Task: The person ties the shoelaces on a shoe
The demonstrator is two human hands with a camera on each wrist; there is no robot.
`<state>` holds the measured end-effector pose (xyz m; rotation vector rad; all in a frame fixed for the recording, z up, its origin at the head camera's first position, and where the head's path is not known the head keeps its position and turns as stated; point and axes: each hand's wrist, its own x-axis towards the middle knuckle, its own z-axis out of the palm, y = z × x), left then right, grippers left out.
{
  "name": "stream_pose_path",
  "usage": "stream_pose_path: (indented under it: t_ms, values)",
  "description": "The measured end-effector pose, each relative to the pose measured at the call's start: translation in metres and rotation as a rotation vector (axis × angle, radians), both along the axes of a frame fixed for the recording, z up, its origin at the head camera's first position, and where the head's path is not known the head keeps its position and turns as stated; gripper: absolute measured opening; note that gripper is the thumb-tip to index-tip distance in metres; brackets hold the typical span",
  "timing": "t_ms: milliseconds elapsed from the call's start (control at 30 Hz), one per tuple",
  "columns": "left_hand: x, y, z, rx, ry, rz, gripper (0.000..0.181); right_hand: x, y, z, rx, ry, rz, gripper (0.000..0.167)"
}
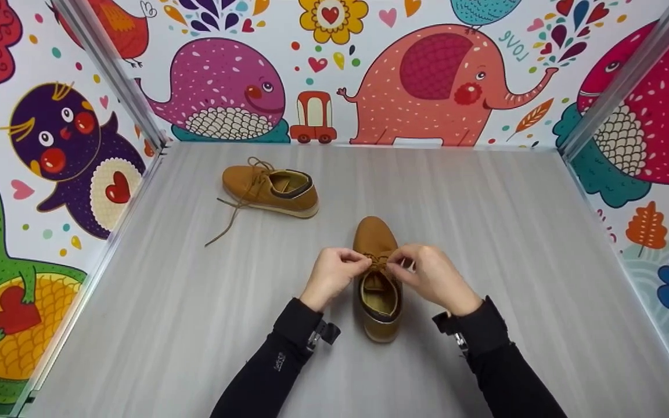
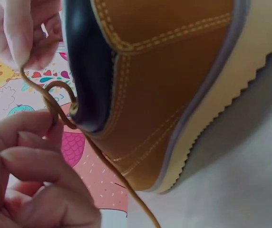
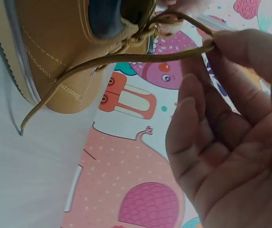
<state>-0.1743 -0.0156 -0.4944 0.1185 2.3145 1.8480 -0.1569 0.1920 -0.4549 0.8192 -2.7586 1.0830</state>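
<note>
while left fingers (image 2: pixel 26 125) pinch shoelace (image 3: pixel 121 58), right fingers (image 3: pixel 243 46) pinch its loop (image 3: pixel 174 56).

Left sleeve (image 1: pixel 262 374): long, black
Sleeve lettering (image 1: pixel 279 361): pale, too tiny for me to read
Right sleeve (image 1: pixel 514 380): black too
Wristbands (image 1: pixel 298 319): broad, black, one on each arm
Clasps (image 1: pixel 313 340): small, silvery
Tabs (image 1: pixel 330 333) beside them: dark, blocky
Hands (image 1: pixel 331 273): bare

Near shoe (image 2: pixel 160 80) cropped in wrist views
</note>
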Motion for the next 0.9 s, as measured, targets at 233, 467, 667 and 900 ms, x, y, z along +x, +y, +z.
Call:
stream_pose_path:
  t_ms: [233,467,667,900]
  values:
    - [-0.001,0.0,-0.001,-0.068,0.074,0.007,0.012,-0.03,-0.001,-0.003,0.041,-0.199,-0.001,0.007]
    - [0.0,0.0,0.001,-0.153,0.129,0.019,0.01,-0.049,-0.009,-0.009,0.096,-0.295,0.067,0.006]
    - [0.002,0.0,0.004,-0.182,0.15,0.011,0.009,-0.058,-0.01,-0.005,0.142,-0.343,0.129,0.004]
    - [0.002,-0.001,0.004,-0.182,0.161,-0.026,0.008,-0.068,-0.011,-0.002,0.218,-0.34,0.235,0.008]
